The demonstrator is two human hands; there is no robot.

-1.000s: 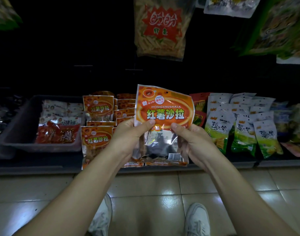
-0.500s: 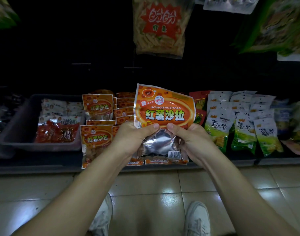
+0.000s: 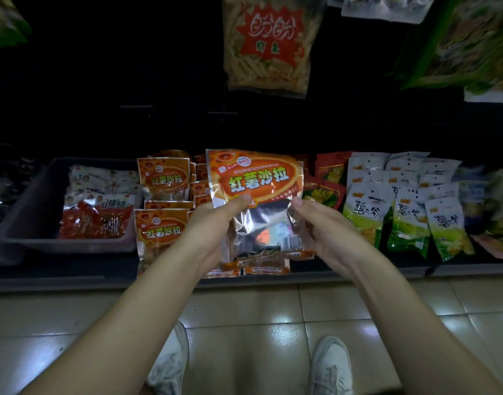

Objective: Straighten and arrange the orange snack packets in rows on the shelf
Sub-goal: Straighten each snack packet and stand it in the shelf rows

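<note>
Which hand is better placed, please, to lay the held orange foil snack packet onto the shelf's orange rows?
Probably the left hand: it pinches the orange foil snack packet on the side nearest the stacked orange packets, while the right hand sits toward the white-and-green pouches.

Dim shop aisle: a low shelf over a tiled floor.
I stand on glossy pale floor tiles [image 3: 244, 315] that fill the bottom of the frame, with bright glints of light at lower centre and lower right. A low dark shelf [image 3: 59, 282] runs the whole width through the middle, and a grey tray [image 3: 25, 212] sits on it at left. Above the shelf the back is almost black.
</note>
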